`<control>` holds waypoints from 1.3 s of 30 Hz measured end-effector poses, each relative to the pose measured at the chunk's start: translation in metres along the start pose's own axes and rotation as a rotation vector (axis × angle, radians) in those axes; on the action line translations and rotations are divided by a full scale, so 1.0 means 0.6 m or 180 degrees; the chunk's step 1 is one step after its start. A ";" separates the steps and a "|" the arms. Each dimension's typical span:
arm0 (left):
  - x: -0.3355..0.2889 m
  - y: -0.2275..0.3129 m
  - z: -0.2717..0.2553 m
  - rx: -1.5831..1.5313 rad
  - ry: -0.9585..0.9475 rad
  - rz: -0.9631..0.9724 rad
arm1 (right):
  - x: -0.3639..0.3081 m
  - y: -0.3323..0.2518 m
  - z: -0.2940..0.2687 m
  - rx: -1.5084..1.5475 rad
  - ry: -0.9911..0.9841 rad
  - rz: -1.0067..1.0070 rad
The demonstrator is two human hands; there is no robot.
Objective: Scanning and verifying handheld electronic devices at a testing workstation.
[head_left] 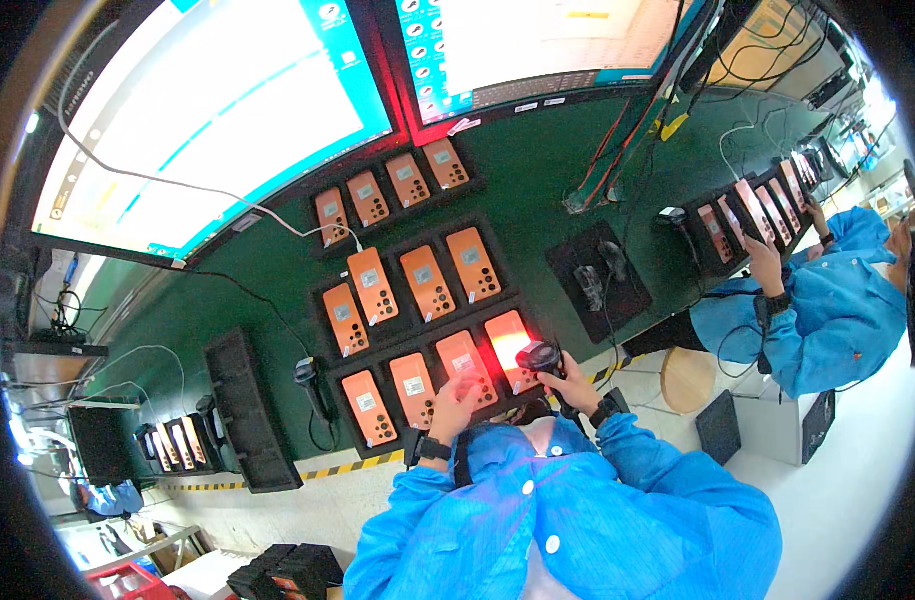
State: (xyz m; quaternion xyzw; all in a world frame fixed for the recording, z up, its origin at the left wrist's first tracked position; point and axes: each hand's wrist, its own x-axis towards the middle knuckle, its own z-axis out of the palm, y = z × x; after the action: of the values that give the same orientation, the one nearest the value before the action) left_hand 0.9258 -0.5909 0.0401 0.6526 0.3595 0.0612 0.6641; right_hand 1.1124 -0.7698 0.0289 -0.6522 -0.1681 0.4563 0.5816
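My right hand (573, 386) grips a black handheld barcode scanner (539, 356). Its bright red light falls on the rightmost orange phone (507, 338) of the near tray. My left hand (455, 408) hovers at the lower part of the neighbouring orange phone (461, 352), fingers apart and holding nothing; whether they touch it I cannot tell. Two more orange phones, one in the middle (413, 388) and one at the left end (367, 406), lie in the same black foam tray, backs up, with white labels. Both my wrists wear black bands.
Two more trays of orange phones (431, 280) lie farther back; one phone (373, 284) has a white cable plugged in. Monitors (217, 120) stand behind. A second scanner (309, 385) and a bare foam tray (249, 405) lie left. A co-worker (827, 300) handles phones at right.
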 end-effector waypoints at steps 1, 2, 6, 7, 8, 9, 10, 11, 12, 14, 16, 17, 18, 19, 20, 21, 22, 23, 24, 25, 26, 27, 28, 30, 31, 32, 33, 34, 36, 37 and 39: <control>-0.001 -0.002 0.002 -0.0020 -0.0015 0.0020 | -0.005 -0.011 0.001 0.0099 -0.0039 0.0104; -0.002 -0.004 0.005 -0.0041 -0.0029 0.0038 | -0.008 -0.016 0.002 0.0197 -0.0078 0.0211; -0.002 0.005 0.016 0.0073 0.0065 0.0219 | -0.007 0.001 -0.006 0.0051 -0.0041 0.0128; -0.003 0.009 0.017 0.0128 0.0067 0.0226 | -0.007 0.001 -0.006 0.0048 -0.0011 0.0159; -0.002 0.012 0.017 0.0182 0.0068 0.0235 | -0.006 0.001 -0.006 0.0044 0.0021 0.0187; 0.002 -0.003 0.018 0.0184 0.0078 0.0248 | -0.005 0.003 -0.007 0.0040 0.0014 0.0174; 0.009 -0.010 0.020 0.0091 0.0058 0.0313 | 0.001 0.007 -0.011 -0.0085 0.0074 0.0043; 0.017 -0.015 0.021 0.0000 0.0038 0.0386 | 0.012 0.011 -0.017 -0.0211 0.0134 -0.0095; 0.024 -0.019 0.025 0.0005 0.0054 0.0425 | 0.028 0.017 -0.027 -0.0218 0.0125 -0.0135; 0.032 0.037 0.042 0.0375 -0.0169 0.0130 | 0.070 0.034 -0.055 -0.0871 0.0961 -0.0332; 0.074 0.018 0.063 0.0433 -0.0383 -0.0283 | 0.125 0.044 -0.077 -0.1312 0.1405 -0.0464; 0.088 0.016 0.074 0.0741 -0.0263 0.0020 | 0.148 0.043 -0.081 -0.1555 0.1496 -0.0542; 0.101 0.003 0.087 0.1048 -0.0137 0.0329 | 0.165 0.044 -0.082 -0.1795 0.1598 -0.0623; 0.115 -0.010 0.104 0.1084 -0.0094 0.0188 | 0.184 0.050 -0.085 -0.1725 0.1535 -0.0430; 0.130 -0.028 0.124 0.1116 -0.0052 0.0057 | 0.197 0.060 -0.086 -0.1735 0.1646 -0.0586; 0.144 -0.079 0.140 0.1083 -0.0080 0.0175 | 0.200 0.045 -0.074 -0.1760 0.1659 -0.0534; 0.161 -0.112 0.151 0.1042 -0.0118 0.0277 | 0.190 0.022 -0.058 -0.1797 0.1670 -0.0463; 0.152 -0.069 0.166 0.0252 -0.0102 -0.0099 | 0.181 0.013 -0.058 -0.1805 0.1834 -0.0640; 0.133 -0.015 0.174 -0.0543 -0.0069 -0.0481 | 0.173 0.001 -0.052 -0.1813 0.1965 -0.0828; 0.158 -0.059 0.179 0.0259 0.0423 -0.0120 | 0.160 -0.019 -0.029 -0.1398 0.2153 -0.1222; 0.136 0.018 0.179 0.0788 0.0883 -0.0118 | 0.153 -0.016 -0.029 -0.0938 0.2419 -0.1547; 0.122 0.061 0.175 0.0823 0.1197 -0.0385 | 0.151 -0.001 -0.035 -0.0721 0.2285 -0.1461; 0.118 0.080 0.169 0.0838 0.1513 -0.0670 | 0.147 -0.005 -0.036 -0.0521 0.2135 -0.1365; 0.132 0.063 0.160 0.0787 0.1425 -0.0532 | 0.137 -0.014 -0.049 -0.0075 0.1618 -0.0968; 0.147 0.041 0.158 0.0873 0.1322 0.0013 | 0.134 -0.033 -0.045 0.0204 0.1302 -0.0761; 0.167 0.009 0.159 0.0957 0.1201 0.0539 | 0.132 -0.045 -0.041 0.0485 0.0993 -0.0532; 0.186 -0.019 0.150 0.1099 0.1132 0.0414 | 0.137 -0.054 -0.034 0.0617 0.0667 -0.0488; 0.199 -0.033 0.141 0.1245 0.1005 0.0318 | 0.135 -0.073 -0.032 0.0610 0.0700 -0.0428; 0.214 -0.063 0.120 0.0395 0.0827 0.0617 | 0.126 -0.120 -0.023 -0.0160 -0.0148 -0.0884; 0.195 -0.006 0.122 -0.0021 0.0545 0.0533 | 0.133 -0.113 -0.034 -0.0199 -0.0129 -0.1087; 0.157 0.053 0.112 -0.0326 0.0208 0.0752 | 0.132 -0.120 -0.030 -0.0511 -0.0151 -0.1316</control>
State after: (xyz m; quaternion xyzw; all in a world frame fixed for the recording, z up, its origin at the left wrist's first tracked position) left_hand 1.0449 -0.5896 0.0244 0.6533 0.2980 0.1785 0.6727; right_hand 1.1909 -0.7024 0.0611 -0.6371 -0.3477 0.3277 0.6048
